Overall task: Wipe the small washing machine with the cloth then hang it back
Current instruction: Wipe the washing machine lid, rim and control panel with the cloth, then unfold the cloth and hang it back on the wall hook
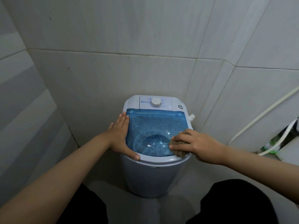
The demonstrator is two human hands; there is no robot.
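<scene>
The small washing machine (150, 175) stands in a tiled corner, white and grey with a clear blue lid (155, 126) dotted with water drops and a white dial (156, 102) at the back. My left hand (120, 136) lies flat on the lid's left rim, fingers apart, thumb along the front edge. My right hand (194, 145) presses a small grey-brown cloth (177, 151) against the lid's front right corner; most of the cloth is hidden under the fingers.
Grey tiled walls close in on the left, back and right. A white hose (252, 123) runs along the right wall. A white fixture with a green-bristled brush (271, 147) sits at the right. My dark-clothed legs (234, 204) frame the machine below.
</scene>
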